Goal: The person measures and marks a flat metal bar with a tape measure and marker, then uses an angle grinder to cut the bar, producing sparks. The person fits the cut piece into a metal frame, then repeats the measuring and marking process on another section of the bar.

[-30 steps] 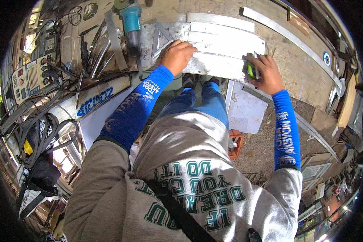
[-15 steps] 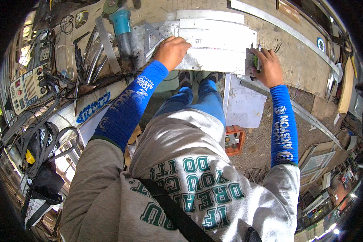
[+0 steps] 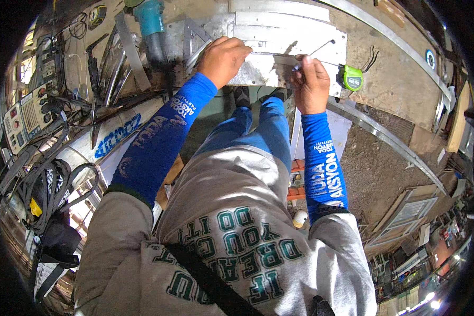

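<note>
A pale metal sheet (image 3: 268,71) lies on the workbench in front of me, with flat metal strips (image 3: 279,20) along its far side. My left hand (image 3: 224,60) is closed at the sheet's left part, fingertips pinching what looks like the end of the tape measure's blade. That thin blade runs right across the sheet to the green tape measure (image 3: 353,78), which rests at the sheet's right edge. My right hand (image 3: 312,83) is over the sheet, left of the tape case, closed on a slim pen-like tool with a thin dark-tipped rod sticking up; its lower end is partly hidden.
Left of the sheet lie a triangular square (image 3: 194,36), a teal angle grinder (image 3: 151,23) and a flat metal bar (image 3: 131,52). A welding machine (image 3: 26,118) and cables (image 3: 42,195) sit farther left. A long metal bar (image 3: 384,39) crosses the bench at right.
My right hand has moved left from the sheet's right edge, leaving the tape case uncovered. The pen-like tool now shows over the sheet. My left hand stays almost in place.
</note>
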`<state>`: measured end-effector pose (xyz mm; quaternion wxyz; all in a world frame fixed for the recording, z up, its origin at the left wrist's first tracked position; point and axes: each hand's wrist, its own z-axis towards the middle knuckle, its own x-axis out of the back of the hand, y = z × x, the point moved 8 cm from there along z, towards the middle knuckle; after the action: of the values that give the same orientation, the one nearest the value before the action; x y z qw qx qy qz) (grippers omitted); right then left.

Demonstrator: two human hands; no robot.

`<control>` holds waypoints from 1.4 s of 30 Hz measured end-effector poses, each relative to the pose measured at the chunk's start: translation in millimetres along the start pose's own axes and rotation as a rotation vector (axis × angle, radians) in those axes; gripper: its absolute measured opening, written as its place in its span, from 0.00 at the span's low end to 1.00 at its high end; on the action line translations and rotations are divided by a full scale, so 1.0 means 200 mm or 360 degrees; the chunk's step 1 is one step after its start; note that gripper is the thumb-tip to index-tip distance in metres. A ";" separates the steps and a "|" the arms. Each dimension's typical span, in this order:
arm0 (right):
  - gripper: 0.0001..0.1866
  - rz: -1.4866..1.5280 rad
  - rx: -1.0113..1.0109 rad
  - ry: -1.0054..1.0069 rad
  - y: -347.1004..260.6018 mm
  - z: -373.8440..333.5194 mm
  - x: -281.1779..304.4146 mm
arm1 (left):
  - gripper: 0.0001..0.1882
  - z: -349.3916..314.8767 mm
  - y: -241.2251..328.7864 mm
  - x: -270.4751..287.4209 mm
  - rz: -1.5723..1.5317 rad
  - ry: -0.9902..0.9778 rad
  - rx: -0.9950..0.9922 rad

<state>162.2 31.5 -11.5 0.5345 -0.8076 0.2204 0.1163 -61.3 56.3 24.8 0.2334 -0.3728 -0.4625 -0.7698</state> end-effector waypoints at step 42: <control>0.06 -0.1041 0.0714 -0.0062 -0.01 0.02 -0.13 | 0.12 0.00 0.01 0.00 0.0114 0.0012 -0.0026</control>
<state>140.8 41.8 -1.6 0.7105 -0.6960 -0.0387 -0.0960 -59.7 55.3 25.9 0.2594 -0.3881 -0.4416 -0.7662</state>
